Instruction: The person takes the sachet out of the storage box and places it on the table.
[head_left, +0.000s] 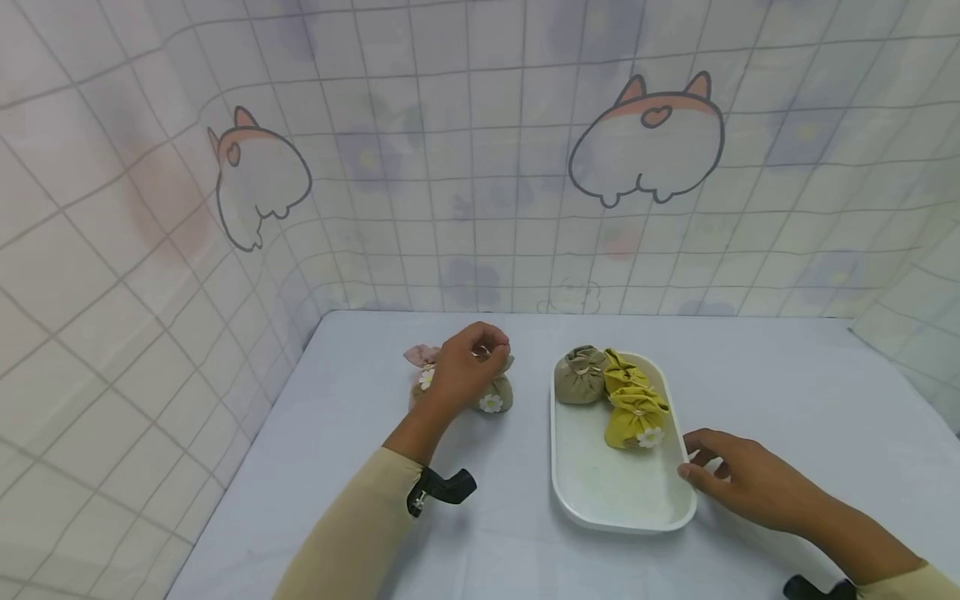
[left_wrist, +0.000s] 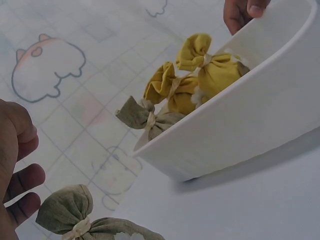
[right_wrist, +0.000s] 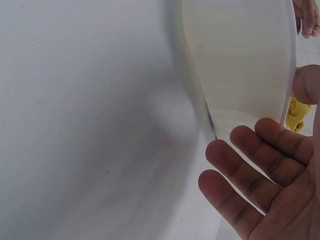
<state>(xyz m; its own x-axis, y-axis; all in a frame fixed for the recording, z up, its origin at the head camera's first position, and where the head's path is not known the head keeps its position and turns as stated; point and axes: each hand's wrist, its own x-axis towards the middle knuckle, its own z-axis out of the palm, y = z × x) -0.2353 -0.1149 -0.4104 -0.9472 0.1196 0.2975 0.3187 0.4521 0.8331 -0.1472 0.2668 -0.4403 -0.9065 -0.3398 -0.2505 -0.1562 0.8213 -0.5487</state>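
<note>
My left hand [head_left: 463,371] is above a group of small cloth pouches at the left. Its fingers are loosely bent beside the gathered top of a grey-green pouch [left_wrist: 70,210] with a white flower; nothing shows between them. A pink pouch [head_left: 422,356] is partly hidden behind this hand. My right hand [head_left: 738,477] holds the right rim of a white tray [head_left: 600,500], thumb over the edge and fingers along the outer wall. Inside the tray, at its far end, sit a grey-green pouch [head_left: 579,379] and two yellow pouches [head_left: 633,421], one with a white flower.
A white cloth [head_left: 787,383] covers the table. Behind and beside it hangs a gridded curtain [head_left: 465,167] printed with cartoon animals. Dark straps [head_left: 442,487] circle both wrists.
</note>
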